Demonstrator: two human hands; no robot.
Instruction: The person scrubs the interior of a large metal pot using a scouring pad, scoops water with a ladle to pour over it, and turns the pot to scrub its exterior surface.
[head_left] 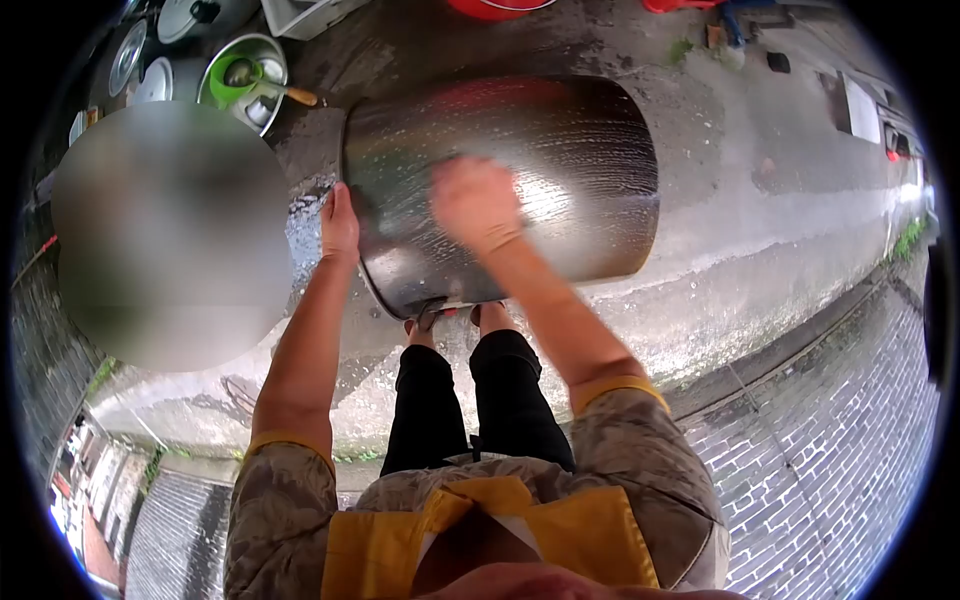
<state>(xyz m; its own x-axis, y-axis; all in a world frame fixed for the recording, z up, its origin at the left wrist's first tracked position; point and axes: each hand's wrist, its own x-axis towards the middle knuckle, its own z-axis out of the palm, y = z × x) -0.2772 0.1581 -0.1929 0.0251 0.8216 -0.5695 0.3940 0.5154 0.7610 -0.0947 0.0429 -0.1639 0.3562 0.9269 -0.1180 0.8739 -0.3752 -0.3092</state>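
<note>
A large metal pot [590,150] lies on its side in front of me, its outer wall wet and streaked with droplets. My left hand [340,222] grips the pot's rim at the left, thumb up along the edge. Against the middle of the wall is my right hand [476,203], curled closed and blurred by motion. Whatever it may hold is hidden under the fingers. The inside of the pot faces left and cannot be seen.
A metal basin [281,75] at the upper left holds a green bowl [228,88] and a ladle [298,96]. A red tub [490,8] stands at the far edge. Wet concrete surrounds the pot; brick paving [800,450] lies lower right. A blurred patch hides the left side.
</note>
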